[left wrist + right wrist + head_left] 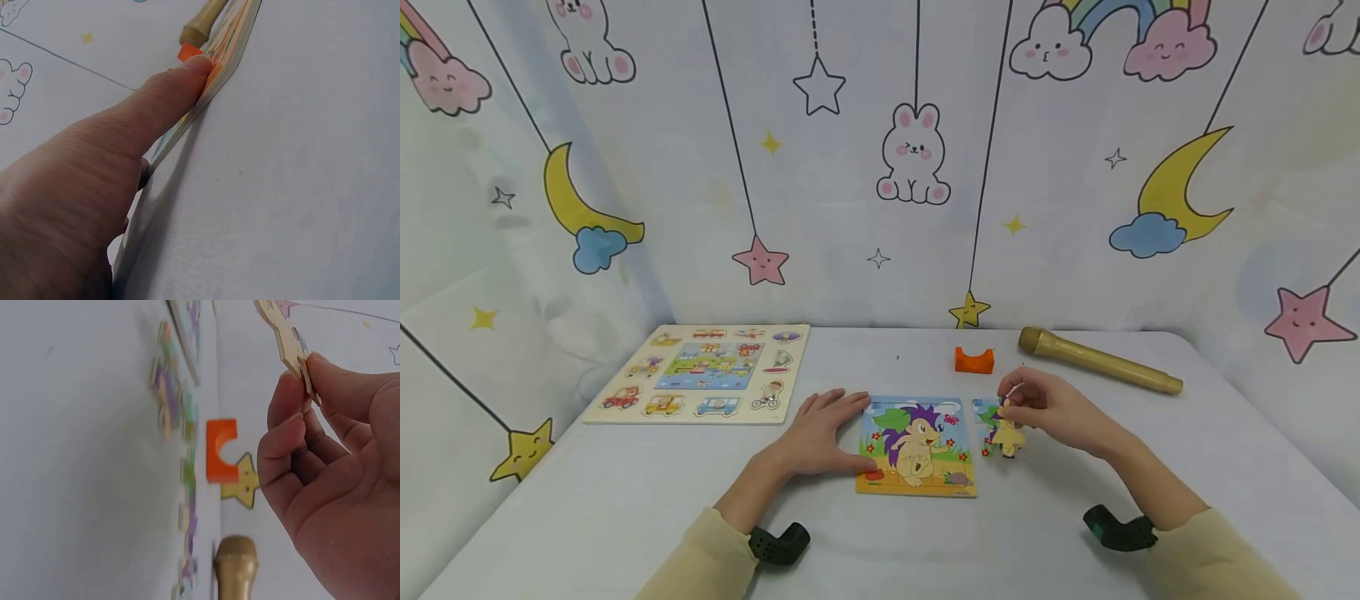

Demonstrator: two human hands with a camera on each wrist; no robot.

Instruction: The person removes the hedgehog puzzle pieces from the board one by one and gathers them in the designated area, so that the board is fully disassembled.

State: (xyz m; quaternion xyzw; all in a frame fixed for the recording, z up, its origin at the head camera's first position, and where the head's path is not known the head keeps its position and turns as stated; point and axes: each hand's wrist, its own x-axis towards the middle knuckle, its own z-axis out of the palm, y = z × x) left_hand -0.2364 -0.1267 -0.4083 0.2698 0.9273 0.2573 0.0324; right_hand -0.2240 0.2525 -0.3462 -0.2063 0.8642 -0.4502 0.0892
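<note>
Resting its thumb on the left edge of the puzzle [917, 450], the left hand [826, 435] lies loosely spread. Just right of that, the right hand [1051, 408] pinches a piece [287, 349] above some loose pieces [189, 475]. Looks like thin wood, so I'd guess light, stiff, not slippery, maybe snappable at skinny bits; grab it by opposite edges. Farther back: orange block [973, 362], then gold mic [1101, 362].

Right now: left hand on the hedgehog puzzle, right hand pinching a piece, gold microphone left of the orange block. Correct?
One error: the head view shows the gold microphone right of the orange block. Left hand on the hedgehog puzzle, right hand pinching a piece: both correct.
</note>
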